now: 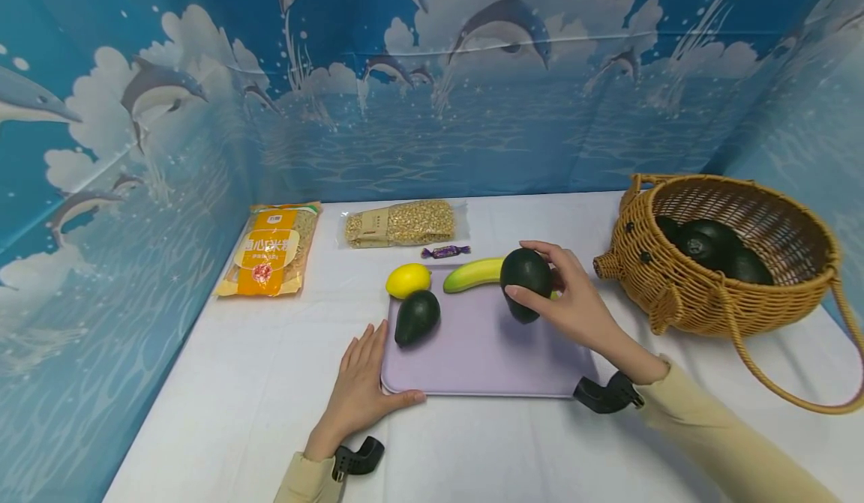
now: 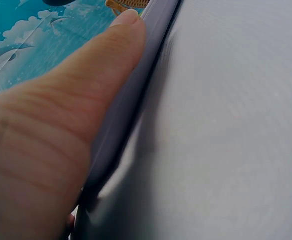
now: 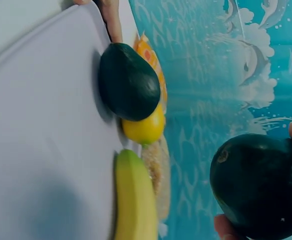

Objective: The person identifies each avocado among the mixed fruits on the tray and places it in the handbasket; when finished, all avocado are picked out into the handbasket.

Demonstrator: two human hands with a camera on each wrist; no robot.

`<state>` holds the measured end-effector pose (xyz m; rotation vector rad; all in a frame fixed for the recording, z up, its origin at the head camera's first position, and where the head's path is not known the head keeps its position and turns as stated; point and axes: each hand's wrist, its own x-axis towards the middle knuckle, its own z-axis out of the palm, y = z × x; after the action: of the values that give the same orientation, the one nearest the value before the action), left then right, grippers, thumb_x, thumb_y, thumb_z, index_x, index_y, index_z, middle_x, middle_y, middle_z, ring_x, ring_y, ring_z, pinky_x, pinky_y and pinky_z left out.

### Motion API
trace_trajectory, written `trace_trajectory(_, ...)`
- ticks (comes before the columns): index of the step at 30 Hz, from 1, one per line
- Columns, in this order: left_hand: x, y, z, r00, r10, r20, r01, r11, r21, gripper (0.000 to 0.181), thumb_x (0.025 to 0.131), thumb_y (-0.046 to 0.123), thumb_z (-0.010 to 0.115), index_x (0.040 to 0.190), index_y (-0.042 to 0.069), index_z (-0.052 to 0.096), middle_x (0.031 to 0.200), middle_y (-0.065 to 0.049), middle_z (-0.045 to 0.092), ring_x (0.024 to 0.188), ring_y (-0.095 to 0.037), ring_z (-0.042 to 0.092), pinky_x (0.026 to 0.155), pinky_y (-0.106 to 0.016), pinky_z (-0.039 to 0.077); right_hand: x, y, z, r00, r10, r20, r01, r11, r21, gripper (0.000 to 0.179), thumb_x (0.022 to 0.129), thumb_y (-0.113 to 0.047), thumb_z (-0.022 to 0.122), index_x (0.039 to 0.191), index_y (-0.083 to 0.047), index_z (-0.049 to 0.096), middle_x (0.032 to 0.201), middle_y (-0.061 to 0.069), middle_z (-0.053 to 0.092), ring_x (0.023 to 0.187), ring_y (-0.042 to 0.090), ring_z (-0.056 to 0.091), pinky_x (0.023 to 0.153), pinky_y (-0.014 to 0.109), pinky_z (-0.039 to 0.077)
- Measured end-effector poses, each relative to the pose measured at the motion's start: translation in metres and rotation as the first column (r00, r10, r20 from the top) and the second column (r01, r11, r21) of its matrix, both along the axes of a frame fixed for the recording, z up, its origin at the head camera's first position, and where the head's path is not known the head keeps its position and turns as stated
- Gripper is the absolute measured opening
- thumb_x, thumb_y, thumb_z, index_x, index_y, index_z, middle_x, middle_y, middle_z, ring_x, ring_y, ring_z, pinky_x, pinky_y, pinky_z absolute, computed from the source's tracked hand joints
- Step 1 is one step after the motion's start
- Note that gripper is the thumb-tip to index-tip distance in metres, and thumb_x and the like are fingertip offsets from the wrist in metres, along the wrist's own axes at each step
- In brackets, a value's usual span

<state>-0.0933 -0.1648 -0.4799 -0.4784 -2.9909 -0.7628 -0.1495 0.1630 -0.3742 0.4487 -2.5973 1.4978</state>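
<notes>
My right hand (image 1: pixel 574 304) grips a dark green avocado (image 1: pixel 526 282) above the right part of a lilac tray (image 1: pixel 486 360). In the right wrist view that avocado (image 3: pixel 260 185) sits between thumb and fingers, apart from the tray. My left hand (image 1: pixel 364 383) lies with straight fingers along the tray's left edge, its thumb at the near left corner. A second avocado (image 1: pixel 417 318) rests on the tray's left side, close to a yellow lemon (image 1: pixel 408 281) in the far left corner. Behind the held avocado lies a banana (image 1: pixel 472 274), partly hidden by it and the hand.
At the right stands a pig-shaped wicker basket (image 1: pixel 695 293) with several dark avocados (image 1: pixel 715 248) inside, its rope handle (image 1: pixel 763 375) hanging forward. Behind the tray lie a purple-wrapped candy (image 1: pixel 445 251), a clear bag of grains (image 1: pixel 405 224) and an orange-labelled bag (image 1: pixel 271 250).
</notes>
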Motion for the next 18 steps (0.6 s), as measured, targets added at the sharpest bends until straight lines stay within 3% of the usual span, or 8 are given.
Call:
trace_trajectory(9, 0.000, 0.000, -0.001, 1.000, 0.000, -0.001, 0.000, 1.000, 0.003, 0.123, 0.068, 0.077, 0.062, 0.153, 0.006, 0.009, 0.155, -0.016, 0.018, 0.143, -0.024, 0.007, 0.113, -0.042, 0.001, 0.003, 0.021, 0.018, 0.976, -0.073, -0.204, 0.080, 0.996, 0.028, 0.068, 0.081, -0.012, 0.076, 0.141, -0.019, 0.045, 0.121, 0.012, 0.045, 0.089, 0.015, 0.048, 0.071, 0.018, 0.043)
trace_trajectory(18, 0.000, -0.001, -0.002, 1.000, 0.001, -0.005, -0.001, 1.000, -0.005, 0.123, 0.068, 0.077, 0.061, 0.153, 0.006, 0.008, 0.155, -0.015, 0.017, 0.143, -0.024, 0.006, 0.113, -0.042, 0.001, 0.002, 0.044, 0.037, 0.957, -0.159, -0.243, 0.152, 0.987, -0.045, 0.067, 0.082, -0.006, 0.073, 0.142, -0.018, 0.045, 0.126, 0.010, 0.040, 0.103, 0.010, 0.046, 0.081, 0.010, 0.041)
